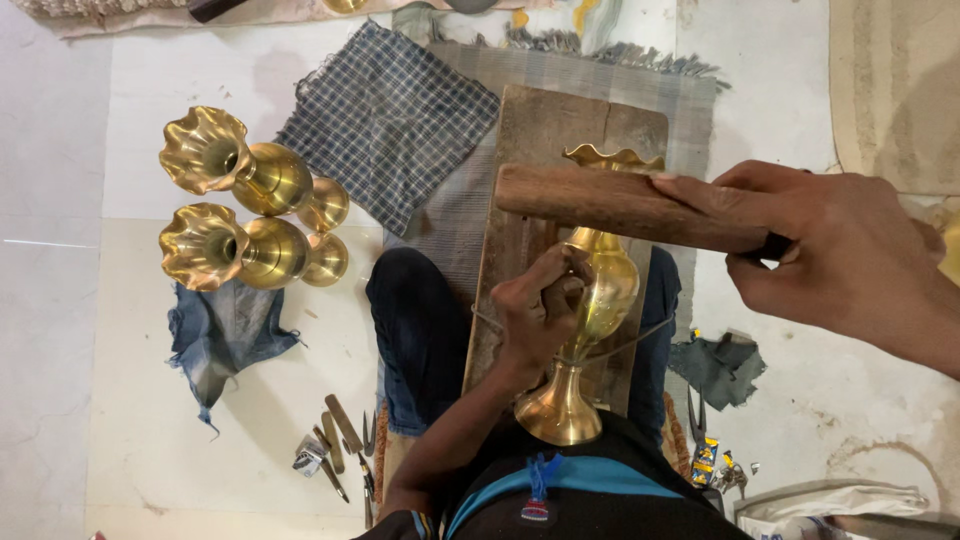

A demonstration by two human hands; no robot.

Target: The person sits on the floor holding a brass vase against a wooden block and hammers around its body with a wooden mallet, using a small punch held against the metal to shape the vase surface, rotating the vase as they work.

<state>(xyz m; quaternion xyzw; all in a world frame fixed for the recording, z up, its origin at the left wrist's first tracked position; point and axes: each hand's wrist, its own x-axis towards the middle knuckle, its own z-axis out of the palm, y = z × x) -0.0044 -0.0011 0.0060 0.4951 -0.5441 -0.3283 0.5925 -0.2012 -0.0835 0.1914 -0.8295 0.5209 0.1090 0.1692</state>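
Our right hand [840,255] has its fingers closed around a wooden mallet [625,205] above the brass vase [595,300]. Our left hand [535,310], fingers curled shut, presses against the vase, which lies on the wooden board [535,130] across our lap.

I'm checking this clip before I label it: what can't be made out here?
Head view:
- What the left hand pinches against the brass vase: hidden by its fingers.
- Vase rim: partly behind the wooden block in the right hand.
- Small tools on the floor: too small to identify.
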